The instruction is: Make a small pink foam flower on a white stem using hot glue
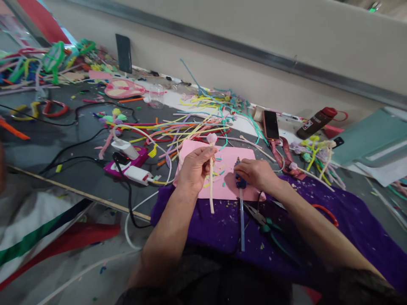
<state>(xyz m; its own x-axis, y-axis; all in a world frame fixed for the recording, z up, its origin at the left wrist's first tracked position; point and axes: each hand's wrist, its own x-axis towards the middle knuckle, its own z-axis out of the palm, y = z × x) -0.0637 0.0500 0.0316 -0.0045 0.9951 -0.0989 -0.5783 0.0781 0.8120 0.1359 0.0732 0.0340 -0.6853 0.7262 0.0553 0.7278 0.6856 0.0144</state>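
My left hand [194,168] pinches a cream pipe cleaner stem [211,192] that hangs down. A pale pink fuzzy flower head [211,138] tops the stem, just above my fingertips. My right hand [254,173] is closed around a dark blue glue gun [241,181]. Out of its near end sticks a long clear glue stick [242,224]. Both hands are over a pink sheet [225,190] scattered with small coloured clippings. Pliers with green handles [266,224] lie on the purple cloth [203,220] below my right hand.
Loose pipe cleaners [190,127] spread behind the sheet. A magenta power strip [140,159] with chargers and cables stands left. Scissors [55,109], a phone [271,125], a dark bottle [314,123] and a flower bundle [314,156] are around. A wall panel [222,76] closes off the back.
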